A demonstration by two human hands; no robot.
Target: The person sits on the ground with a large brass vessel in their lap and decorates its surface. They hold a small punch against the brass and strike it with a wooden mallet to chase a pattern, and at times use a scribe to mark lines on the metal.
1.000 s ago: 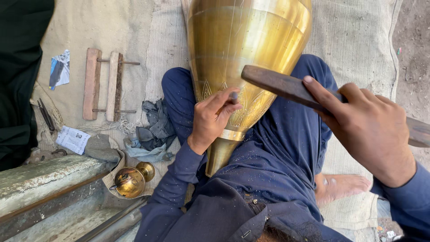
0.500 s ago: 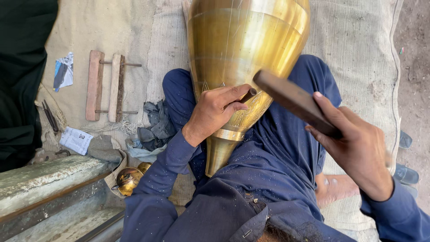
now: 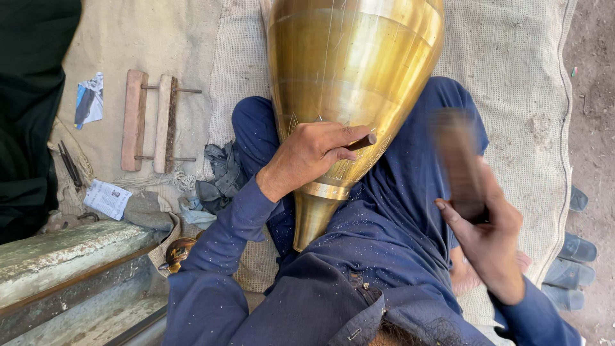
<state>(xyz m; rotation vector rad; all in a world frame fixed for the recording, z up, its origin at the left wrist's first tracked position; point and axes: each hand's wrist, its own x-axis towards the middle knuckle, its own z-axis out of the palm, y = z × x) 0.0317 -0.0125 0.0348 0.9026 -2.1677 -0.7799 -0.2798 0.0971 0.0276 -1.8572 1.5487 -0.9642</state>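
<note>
my left hand (image 3: 307, 157) grips a small chisel (image 3: 362, 141), tip set against the lower side of the large brass vessel (image 3: 349, 77) lying across my lap. my right hand (image 3: 490, 240) grips a blurred wooden mallet (image 3: 458, 163), raised apart from the chisel.

Coarse beige burlap cloth (image 3: 512, 96) covers the ground under and beyond both hands; a strip of bare grey dirt floor (image 3: 596, 77) runs past the right hand; a weathered grey stone ledge (image 3: 64, 253) lies below the left hand; soft daylight, no walls visible.
</note>
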